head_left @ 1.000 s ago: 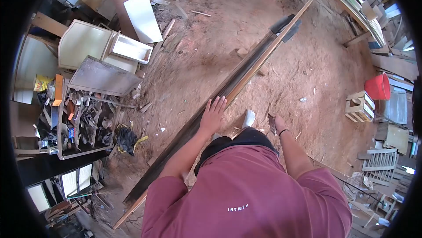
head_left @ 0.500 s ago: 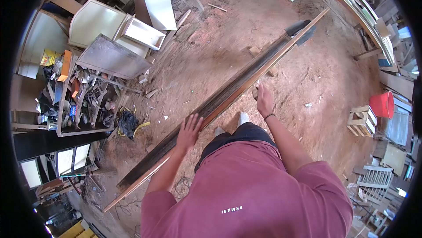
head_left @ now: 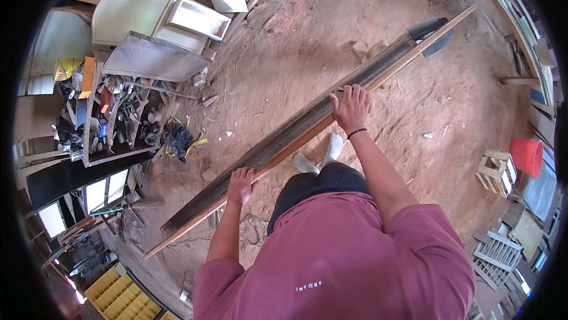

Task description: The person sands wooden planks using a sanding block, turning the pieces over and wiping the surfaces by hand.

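Observation:
A long, dark, weathered wooden board (head_left: 287, 133) runs diagonally in front of me, with a lighter reddish wooden strip (head_left: 402, 62) along its near side. My left hand (head_left: 240, 186) is closed over the near edge of the board, thumb on my side. Farther up, my right hand (head_left: 352, 110) bends over the strip and presses on top of the board. A small piece shows by its fingertips; most of it is covered, so its kind is unclear. Grey material (head_left: 427, 27) wraps the board's far end.
A bin of scraps (head_left: 121, 157) and a black plastic bag (head_left: 178, 140) are at left, below pale furniture panels (head_left: 127, 12). A red bucket (head_left: 526, 157) and a wooden crate (head_left: 496, 172) stand at right. Small wood offcuts (head_left: 368, 49) lie on the dirt floor.
My right hand has moved from beside the strip up onto the board. My left hand has slid back to the board's near edge. The view has shifted slightly.

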Available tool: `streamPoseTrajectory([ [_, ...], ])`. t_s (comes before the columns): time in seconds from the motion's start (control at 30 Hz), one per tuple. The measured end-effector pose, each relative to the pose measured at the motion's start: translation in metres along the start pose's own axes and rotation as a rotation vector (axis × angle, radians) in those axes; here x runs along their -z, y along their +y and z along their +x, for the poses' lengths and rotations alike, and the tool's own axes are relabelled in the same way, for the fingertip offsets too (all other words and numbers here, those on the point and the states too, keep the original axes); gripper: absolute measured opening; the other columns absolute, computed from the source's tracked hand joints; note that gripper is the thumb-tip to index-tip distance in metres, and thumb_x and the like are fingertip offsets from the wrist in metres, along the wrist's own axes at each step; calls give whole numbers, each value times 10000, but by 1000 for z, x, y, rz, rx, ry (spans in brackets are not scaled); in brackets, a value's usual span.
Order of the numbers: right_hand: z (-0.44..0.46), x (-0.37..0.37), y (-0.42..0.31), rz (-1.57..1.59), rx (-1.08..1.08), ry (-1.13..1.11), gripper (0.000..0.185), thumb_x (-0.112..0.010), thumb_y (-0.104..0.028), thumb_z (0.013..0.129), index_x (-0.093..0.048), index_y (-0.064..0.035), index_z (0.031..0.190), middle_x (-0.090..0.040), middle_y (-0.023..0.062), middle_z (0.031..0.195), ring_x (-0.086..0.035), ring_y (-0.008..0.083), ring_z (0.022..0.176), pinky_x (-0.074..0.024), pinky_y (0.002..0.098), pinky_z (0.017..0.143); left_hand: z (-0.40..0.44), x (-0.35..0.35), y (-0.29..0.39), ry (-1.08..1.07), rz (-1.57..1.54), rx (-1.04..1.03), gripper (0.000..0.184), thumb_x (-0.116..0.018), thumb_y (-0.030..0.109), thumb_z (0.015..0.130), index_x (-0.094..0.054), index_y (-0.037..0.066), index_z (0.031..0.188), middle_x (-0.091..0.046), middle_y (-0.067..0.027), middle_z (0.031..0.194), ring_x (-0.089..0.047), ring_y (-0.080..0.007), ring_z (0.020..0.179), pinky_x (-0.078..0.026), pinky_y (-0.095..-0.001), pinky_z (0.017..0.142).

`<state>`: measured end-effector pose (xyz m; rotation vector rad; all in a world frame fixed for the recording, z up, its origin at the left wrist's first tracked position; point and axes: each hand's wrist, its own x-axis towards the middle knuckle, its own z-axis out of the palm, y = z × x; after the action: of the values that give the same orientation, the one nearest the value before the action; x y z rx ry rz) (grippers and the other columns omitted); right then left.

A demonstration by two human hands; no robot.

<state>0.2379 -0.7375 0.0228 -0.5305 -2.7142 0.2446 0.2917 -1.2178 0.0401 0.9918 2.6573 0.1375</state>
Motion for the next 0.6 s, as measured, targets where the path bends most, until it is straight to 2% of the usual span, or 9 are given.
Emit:
streamPoseTrajectory([
  [0.13, -3, 10, 3, 19, 66, 7, 674, -578, -682, 1022, -589, -57, 1275, -550, 132, 1247, -519, 341, 1248, -345, 569, 1095, 2, 5, 0, -24, -52, 12, 520, -815, 248, 907, -578, 75, 1337, -649, -150, 1261, -619, -375, 1143, -500, -493, 975],
  [0.2, -2, 18, 5, 61, 81, -124, 798, -586, -703, 1008, -530, -31, 1435, -535, 144, 1364, -486, 337, 1329, -322, 587, 1121, 2, 4, -1, -16, -56, 19, 527, -822, 238, 897, -579, 76, 1335, -648, -154, 1259, -622, -380, 1137, -506, -493, 967],
  [0.33, 1, 25, 16, 104, 167, -130, 900, -623, -686, 982, -462, -6, 1549, -523, 146, 1425, -474, 340, 1355, -322, 594, 1132, 1, 3, -2, -26, -63, 24, 540, -836, 240, 882, -579, 73, 1327, -643, -161, 1244, -628, -390, 1133, -521, -492, 967],
  [0.4, 6, 32, 28, 96, 245, -287, 950, -690, -633, 943, -420, -12, 1611, -519, 147, 1465, -475, 340, 1371, -337, 578, 1141, 1, 2, -3, -29, -58, 27, 547, -840, 240, 877, -578, 72, 1327, -642, -163, 1239, -628, -392, 1133, -524, -488, 969],
  [0.43, 9, 34, 34, 96, 246, -289, 950, -690, -633, 943, -420, -12, 1611, -519, 147, 1465, -475, 340, 1371, -337, 578, 1141, 0, 0, -4, -21, -70, 26, 549, -841, 240, 875, -578, 71, 1326, -641, -164, 1237, -629, -393, 1131, -526, -490, 969],
  [0.5, 16, 35, 46, 140, 314, -366, 936, -765, -547, 915, -426, -20, 1610, -540, 154, 1432, -504, 340, 1353, -388, 530, 1142, -1, -2, -3, -18, -87, 25, 551, -842, 240, 873, -577, 69, 1325, -640, -166, 1236, -629, -395, 1128, -527, -492, 968],
  [0.53, 22, 38, 52, 140, 313, -369, 936, -765, -547, 915, -426, -20, 1610, -540, 154, 1432, -504, 340, 1353, -388, 530, 1142, 0, 0, -3, -17, -86, 26, 548, -841, 237, 873, -579, 69, 1324, -640, -165, 1236, -629, -394, 1127, -528, -490, 966],
  [0.6, 33, 44, 64, 288, 346, -465, 899, -801, -462, 919, -430, -17, 1606, -562, 153, 1381, -539, 342, 1319, -432, 479, 1136, 1, 2, -2, -18, -87, 26, 544, -839, 233, 874, -581, 69, 1323, -640, -164, 1235, -628, -392, 1127, -529, -488, 964],
])
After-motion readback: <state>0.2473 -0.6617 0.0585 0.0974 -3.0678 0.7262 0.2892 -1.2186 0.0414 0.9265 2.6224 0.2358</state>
